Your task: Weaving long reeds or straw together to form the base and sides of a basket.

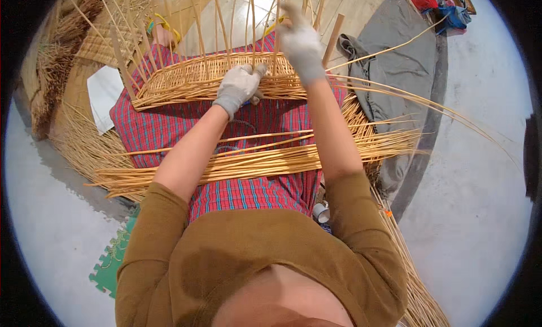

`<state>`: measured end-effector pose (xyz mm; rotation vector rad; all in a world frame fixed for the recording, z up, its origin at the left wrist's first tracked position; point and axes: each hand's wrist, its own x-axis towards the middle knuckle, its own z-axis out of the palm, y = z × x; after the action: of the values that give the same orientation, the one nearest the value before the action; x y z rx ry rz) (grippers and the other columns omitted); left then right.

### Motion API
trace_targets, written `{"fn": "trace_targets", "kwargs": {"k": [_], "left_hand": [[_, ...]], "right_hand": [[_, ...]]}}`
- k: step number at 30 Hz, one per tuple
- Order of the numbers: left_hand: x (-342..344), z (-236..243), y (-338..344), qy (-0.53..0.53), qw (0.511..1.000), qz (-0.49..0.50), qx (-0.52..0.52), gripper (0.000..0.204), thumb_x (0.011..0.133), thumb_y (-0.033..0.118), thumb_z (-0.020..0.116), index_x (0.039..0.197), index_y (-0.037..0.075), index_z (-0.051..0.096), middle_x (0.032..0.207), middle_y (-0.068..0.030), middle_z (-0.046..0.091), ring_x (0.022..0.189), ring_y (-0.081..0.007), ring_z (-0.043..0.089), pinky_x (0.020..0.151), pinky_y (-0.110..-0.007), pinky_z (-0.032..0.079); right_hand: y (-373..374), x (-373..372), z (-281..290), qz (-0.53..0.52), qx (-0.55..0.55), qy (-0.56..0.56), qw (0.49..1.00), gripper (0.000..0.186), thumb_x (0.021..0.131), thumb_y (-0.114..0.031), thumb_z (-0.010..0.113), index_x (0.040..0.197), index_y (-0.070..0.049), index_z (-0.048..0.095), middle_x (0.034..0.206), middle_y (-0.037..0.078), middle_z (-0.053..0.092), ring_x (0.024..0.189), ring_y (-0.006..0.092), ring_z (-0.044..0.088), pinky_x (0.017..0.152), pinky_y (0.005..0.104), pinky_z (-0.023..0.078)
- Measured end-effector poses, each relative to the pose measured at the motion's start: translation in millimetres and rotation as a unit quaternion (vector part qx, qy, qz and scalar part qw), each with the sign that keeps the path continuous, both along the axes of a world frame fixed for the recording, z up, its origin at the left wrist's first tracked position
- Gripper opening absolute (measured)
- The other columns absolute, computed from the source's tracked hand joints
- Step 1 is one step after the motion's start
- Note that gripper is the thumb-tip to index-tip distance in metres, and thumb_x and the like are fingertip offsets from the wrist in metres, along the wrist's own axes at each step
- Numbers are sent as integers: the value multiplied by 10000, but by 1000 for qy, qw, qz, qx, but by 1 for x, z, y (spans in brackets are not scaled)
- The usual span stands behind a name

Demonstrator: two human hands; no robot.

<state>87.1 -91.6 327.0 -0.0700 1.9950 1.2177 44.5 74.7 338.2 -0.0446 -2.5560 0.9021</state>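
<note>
A half-woven wicker basket [186, 78] of tan rods lies across my lap, with upright stakes [231, 25] standing out of its weave toward the far side. My left hand [240, 85], in a pale work glove, is closed on the near edge of the weave around its middle. Raised over the basket's right part, near the stakes, is my right hand [302, 47], gloved too. Motion smears its fingers, so what they hold, if anything, does not show. Long loose rods [395, 90] stretch from the basket's right end.
A bundle of peeled rods [265, 162] crosses my lap over red checked cloth [152, 135]. More rods lie at left and lower right. A grey cloth [395, 56] spreads at right, below a blue container [453, 15]. A white sheet [101, 101] and green foam mat [112, 265] lie at left.
</note>
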Motion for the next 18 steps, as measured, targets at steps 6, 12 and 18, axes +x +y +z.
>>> {"fn": "trace_targets", "kwargs": {"k": [6,12,18], "left_hand": [[-6,-3,-3,-28,998,63,-3,500,980,455,552,1137,-14,626,742,-166,713,598,-223,702,550,-325,572],[-17,-11,6,16,981,74,180,560,837,308,795,1210,-18,533,828,-146,700,597,-188,669,508,-320,549],[-35,-23,22,237,966,96,-38,659,792,428,815,1216,-12,567,894,-148,707,810,-192,688,670,-307,537]], "right_hand": [[16,9,-8,105,211,147,961,214,909,-203,586,933,-3,659,790,115,670,744,279,665,673,411,549],[46,115,-31,-103,-442,61,889,222,1031,-129,455,1234,-66,392,764,129,666,652,207,659,671,306,569],[47,124,-19,-12,290,162,943,154,1013,-102,514,1157,-46,516,828,63,678,736,131,661,576,254,490]]}}
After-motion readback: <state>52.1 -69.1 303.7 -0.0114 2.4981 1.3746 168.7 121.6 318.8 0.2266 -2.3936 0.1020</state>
